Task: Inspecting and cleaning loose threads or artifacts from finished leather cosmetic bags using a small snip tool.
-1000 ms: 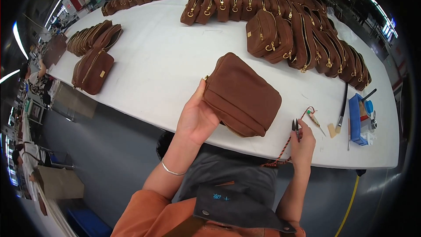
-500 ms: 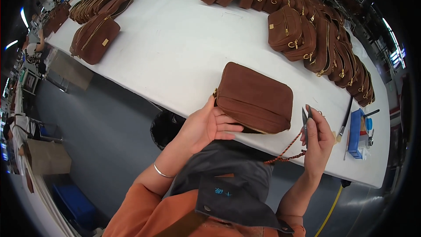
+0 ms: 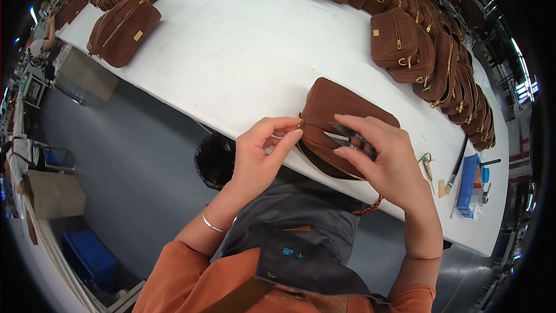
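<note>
Brown suede bag (image 3: 341, 122) lies at the near edge of the white table (image 3: 231, 52), its zipped side hanging just over the rim toward the person, which brings the zip seam within reach of both hands. At about nine o'clock of the bag, the left hand (image 3: 260, 156) pinches something very small between thumb and forefinger at the bag's gold zip end; what it is cannot be made out. At about five o'clock the right hand (image 3: 379, 159) holds small metal snips (image 3: 347, 138), fingers curled around them, the blades pointing toward the left fingertips, apparently so the pinched bit is held taut for the blades. A braided cord (image 3: 370, 207) dangles below the table edge under the right wrist. Farther out at three o'clock lie a small brush (image 3: 456, 165) and a blue box (image 3: 467, 185), close by the right hand. At one o'clock a row of finished brown bags (image 3: 428, 46) leans overlapped; at ten o'clock another group of bags (image 3: 124, 17) sits near the table's far-left corner.
</note>
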`<state>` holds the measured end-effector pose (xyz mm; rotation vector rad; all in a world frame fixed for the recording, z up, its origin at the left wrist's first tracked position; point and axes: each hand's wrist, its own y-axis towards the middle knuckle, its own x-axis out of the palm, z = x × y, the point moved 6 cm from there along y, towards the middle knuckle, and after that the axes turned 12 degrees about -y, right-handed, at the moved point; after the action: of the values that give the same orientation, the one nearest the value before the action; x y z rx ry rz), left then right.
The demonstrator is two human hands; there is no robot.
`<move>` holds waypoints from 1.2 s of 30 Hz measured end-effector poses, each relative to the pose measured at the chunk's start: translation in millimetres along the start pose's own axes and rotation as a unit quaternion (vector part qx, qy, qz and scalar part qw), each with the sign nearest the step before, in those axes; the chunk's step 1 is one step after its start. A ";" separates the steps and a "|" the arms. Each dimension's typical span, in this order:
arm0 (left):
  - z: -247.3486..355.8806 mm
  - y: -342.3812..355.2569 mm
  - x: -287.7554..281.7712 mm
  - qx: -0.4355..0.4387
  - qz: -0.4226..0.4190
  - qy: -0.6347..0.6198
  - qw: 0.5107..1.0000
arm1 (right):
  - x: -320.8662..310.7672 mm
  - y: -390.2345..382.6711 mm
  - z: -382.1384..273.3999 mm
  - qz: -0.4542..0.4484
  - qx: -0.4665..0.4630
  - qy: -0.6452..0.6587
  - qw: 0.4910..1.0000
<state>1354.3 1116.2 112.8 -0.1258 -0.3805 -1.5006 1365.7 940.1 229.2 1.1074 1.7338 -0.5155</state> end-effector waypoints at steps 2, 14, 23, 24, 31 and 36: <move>2.6 4.7 3.1 0.046 -0.019 0.053 0.997 | 3.3 7.6 -4.5 0.020 -0.026 -0.005 0.999; -8.4 18.8 5.0 -0.023 -0.062 -0.008 0.998 | 21.6 41.3 -15.2 -0.074 -0.119 -0.158 0.977; -11.6 21.7 5.8 -0.131 -0.068 -0.063 0.987 | 25.3 49.5 -20.3 -0.119 -0.106 -0.196 0.967; -10.1 21.9 5.2 -0.133 -0.068 -0.063 0.987 | 25.6 49.3 -21.6 -0.116 -0.109 -0.203 0.966; -21.8 22.4 4.0 -0.232 -0.056 -0.252 0.938 | 25.4 46.9 -20.7 -0.101 -0.115 -0.196 0.969; -25.1 20.5 7.3 -0.232 -0.074 -0.302 0.922 | 26.9 43.8 -17.9 -0.089 -0.112 -0.191 0.971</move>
<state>1378.9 1103.1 94.8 -0.9721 -0.5248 -1.6605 1391.2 987.1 219.2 0.6455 1.5115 -0.5839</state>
